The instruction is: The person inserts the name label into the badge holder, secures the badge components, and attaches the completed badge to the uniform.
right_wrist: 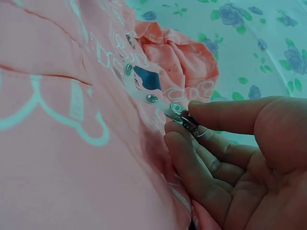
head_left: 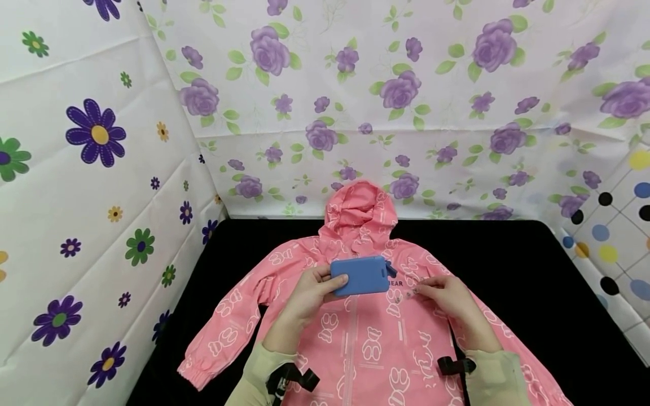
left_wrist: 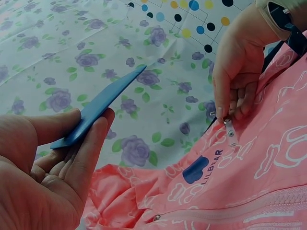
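Note:
A pink hooded jacket (head_left: 373, 338) with white cartoon outlines lies spread face up beneath both hands. Above its chest, my left hand (head_left: 311, 290) grips a flat blue card holder (head_left: 359, 275) by one end, thumb on top and fingers beneath. The holder has a small slot near its far end. My right hand (head_left: 449, 296) is over the other side of the chest, beside the dark lettering. Between thumb and fingertips it pinches a small metal badge clip (right_wrist: 180, 115). A clear strap with silver snap studs (right_wrist: 151, 98) trails from the clip across the jacket.
The jacket's hood (head_left: 359, 206) points toward the back edge of the black table (head_left: 508, 254). Floral sheets (head_left: 325, 84) hang behind and at the left, and a dotted sheet (head_left: 622, 242) at the right. Black camera mounts (head_left: 291, 379) sit on both wrists.

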Tool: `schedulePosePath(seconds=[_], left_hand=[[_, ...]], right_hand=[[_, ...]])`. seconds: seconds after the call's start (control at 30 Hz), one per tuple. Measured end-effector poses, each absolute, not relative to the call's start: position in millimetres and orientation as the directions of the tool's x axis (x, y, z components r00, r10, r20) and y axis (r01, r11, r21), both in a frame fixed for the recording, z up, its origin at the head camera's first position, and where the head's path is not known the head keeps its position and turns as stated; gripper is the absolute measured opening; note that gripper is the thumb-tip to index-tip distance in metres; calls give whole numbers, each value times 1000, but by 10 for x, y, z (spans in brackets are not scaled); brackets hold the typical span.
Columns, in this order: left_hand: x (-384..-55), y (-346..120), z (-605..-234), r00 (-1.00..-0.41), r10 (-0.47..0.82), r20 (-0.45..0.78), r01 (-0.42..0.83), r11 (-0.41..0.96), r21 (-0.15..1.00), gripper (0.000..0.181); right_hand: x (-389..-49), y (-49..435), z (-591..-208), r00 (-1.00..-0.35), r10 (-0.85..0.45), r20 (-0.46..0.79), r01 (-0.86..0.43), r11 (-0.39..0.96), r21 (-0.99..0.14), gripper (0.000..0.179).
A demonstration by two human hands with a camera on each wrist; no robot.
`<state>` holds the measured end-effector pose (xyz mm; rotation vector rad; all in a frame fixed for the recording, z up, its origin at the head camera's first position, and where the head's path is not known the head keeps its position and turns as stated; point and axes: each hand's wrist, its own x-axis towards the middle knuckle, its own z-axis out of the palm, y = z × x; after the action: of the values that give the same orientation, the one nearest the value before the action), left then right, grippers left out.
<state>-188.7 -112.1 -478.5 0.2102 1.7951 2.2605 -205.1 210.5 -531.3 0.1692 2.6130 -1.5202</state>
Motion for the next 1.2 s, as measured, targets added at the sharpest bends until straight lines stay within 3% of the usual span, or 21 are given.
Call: schedulePosePath(seconds=[0.27, 0.67, 0.93, 1.2], left_hand=[[-1877, -1104, -4784, -958, 282, -55, -115, -202, 973, 40], [-1879, -1106, -4789, -957, 281, -70, -131, -203, 970, 40], [-1878, -1109, -4779, -960, 270, -73, -132, -210, 969, 39], [-1874, -1111, -4772, -960, 272, -70, -128, -204, 971, 40]], right_hand=[[-2056, 2134, -5260, -991, 40, -127, 132, 407, -904, 31], [-2011, 2053, -5075, -998, 27, -48, 51, 130, -990, 42], [-1965, 2033, -4936, -999, 44, 8, -4, 80, -997, 48], [-1910, 2029, -4836, -997, 33, 70, -71, -27, -997, 39]])
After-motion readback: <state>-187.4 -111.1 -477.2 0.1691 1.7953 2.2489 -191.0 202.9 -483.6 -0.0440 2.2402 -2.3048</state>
